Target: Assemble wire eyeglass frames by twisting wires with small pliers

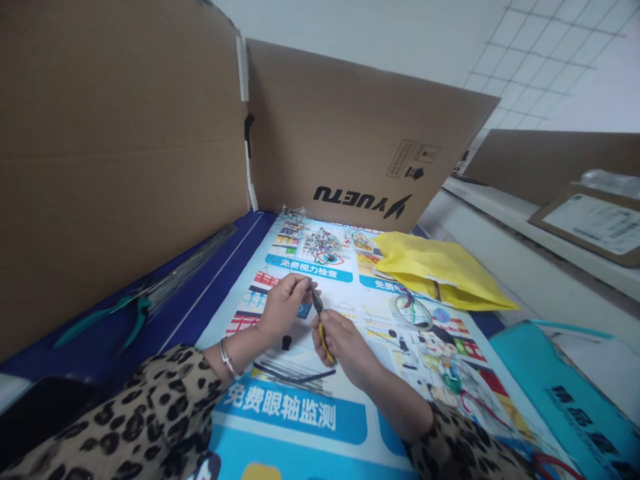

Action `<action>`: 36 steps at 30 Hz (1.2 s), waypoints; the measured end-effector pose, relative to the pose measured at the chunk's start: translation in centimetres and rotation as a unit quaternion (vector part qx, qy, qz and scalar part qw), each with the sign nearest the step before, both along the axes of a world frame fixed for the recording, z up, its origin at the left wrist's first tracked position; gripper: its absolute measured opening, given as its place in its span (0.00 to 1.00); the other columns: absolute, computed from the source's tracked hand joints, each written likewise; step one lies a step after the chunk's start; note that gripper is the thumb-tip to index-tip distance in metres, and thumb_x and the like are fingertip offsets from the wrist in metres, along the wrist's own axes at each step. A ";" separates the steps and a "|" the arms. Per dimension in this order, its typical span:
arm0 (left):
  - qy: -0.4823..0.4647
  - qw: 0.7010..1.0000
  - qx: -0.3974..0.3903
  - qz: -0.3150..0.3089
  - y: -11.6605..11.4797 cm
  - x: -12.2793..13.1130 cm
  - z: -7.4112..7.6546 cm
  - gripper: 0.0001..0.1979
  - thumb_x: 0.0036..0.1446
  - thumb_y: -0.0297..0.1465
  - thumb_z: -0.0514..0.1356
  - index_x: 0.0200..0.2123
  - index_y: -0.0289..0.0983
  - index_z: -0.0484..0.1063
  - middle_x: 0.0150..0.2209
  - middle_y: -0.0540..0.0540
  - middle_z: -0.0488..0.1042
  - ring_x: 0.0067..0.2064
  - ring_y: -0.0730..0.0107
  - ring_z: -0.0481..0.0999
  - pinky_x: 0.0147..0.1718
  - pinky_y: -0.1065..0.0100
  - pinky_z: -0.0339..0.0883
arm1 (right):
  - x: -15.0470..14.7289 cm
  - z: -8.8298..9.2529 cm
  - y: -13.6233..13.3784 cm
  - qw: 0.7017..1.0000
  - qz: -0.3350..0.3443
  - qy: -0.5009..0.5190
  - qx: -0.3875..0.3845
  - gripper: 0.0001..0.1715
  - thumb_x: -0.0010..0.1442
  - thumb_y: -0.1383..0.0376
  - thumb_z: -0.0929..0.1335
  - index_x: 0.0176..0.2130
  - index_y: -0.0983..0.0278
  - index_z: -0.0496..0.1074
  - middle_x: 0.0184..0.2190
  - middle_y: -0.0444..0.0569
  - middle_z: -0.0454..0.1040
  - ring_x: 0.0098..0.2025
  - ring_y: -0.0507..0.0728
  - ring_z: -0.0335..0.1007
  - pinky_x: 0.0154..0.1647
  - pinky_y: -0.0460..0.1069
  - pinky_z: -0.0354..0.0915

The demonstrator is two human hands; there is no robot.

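Observation:
My right hand (343, 341) is wrapped around the yellow handle of a pair of needle-nose pliers (318, 303), whose dark jaws point up and to the left. At the jaw tips, my left hand (286, 303) is closed in a pinch; what lies between its fingertips is too small to make out. Below the hands, several thin dark and pale wires (295, 375) lie on the printed sheet (345, 400). Further back is a tangle of thin coloured wire pieces (323, 243).
Teal-handled pliers (135, 317) and a bundle of straight wires (193, 263) lie at left. Cardboard panels (350, 127) stand behind and left. At right are a yellow bag (435, 263), a clear tape roll (414, 315), more coloured wires (455, 380) and a teal box (555, 393).

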State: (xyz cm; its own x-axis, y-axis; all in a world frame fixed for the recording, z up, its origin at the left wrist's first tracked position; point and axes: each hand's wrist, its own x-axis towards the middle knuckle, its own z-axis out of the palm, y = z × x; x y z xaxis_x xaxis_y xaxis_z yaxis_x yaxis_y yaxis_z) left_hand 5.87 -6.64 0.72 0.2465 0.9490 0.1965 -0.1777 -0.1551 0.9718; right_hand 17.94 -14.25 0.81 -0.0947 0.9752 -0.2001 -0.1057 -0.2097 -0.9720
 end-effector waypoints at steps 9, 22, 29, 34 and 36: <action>0.003 1.000 0.005 0.006 0.1 0.1 -0.3 0.10 0.54 0.38 0.56 0.34 0.36 0.68 0.37 0.44 0.75 0.35 0.68 0.77 0.35 0.66 0.71 | -0.4 -0.1 -0.1 0.999 -0.015 -0.037 0.014 0.18 0.56 0.50 0.60 0.31 0.63 0.61 0.18 0.38 0.62 0.14 0.45 0.55 0.11 0.41 0.50; -0.030 0.999 -0.025 0.009 -0.2 0.3 0.3 0.09 0.51 0.35 0.58 0.32 0.35 0.66 0.33 0.45 0.76 0.33 0.66 0.78 0.33 0.64 0.72 | -0.9 -0.7 -0.2 0.990 -0.030 -0.130 0.044 0.18 0.59 0.51 0.57 0.32 0.62 0.60 0.19 0.39 0.61 0.16 0.46 0.54 0.12 0.41 0.50; -0.025 0.999 -0.039 -0.003 -0.3 0.0 1.0 0.08 0.51 0.34 0.59 0.31 0.34 0.66 0.30 0.48 0.74 0.32 0.67 0.78 0.33 0.65 0.72 | -0.6 -1.9 0.1 0.973 -0.043 -0.214 0.082 0.19 0.61 0.51 0.54 0.31 0.62 0.60 0.19 0.39 0.59 0.17 0.46 0.51 0.15 0.42 0.48; -0.031 0.997 -0.060 -0.034 0.8 -0.8 1.4 0.10 0.49 0.34 0.60 0.31 0.34 0.66 0.30 0.47 0.75 0.31 0.67 0.77 0.31 0.66 0.72 | 0.0 -1.5 -0.4 0.962 -0.015 -0.251 0.104 0.17 0.62 0.54 0.55 0.30 0.62 0.60 0.18 0.39 0.59 0.17 0.46 0.51 0.16 0.42 0.48; -0.043 0.995 -0.074 -0.043 1.4 -1.2 1.5 0.11 0.48 0.34 0.61 0.32 0.34 0.66 0.29 0.46 0.75 0.31 0.67 0.78 0.30 0.68 0.72 | 0.2 -1.2 -0.7 0.965 -0.007 -0.243 0.094 0.16 0.62 0.55 0.55 0.30 0.62 0.60 0.18 0.39 0.59 0.17 0.46 0.52 0.16 0.42 0.50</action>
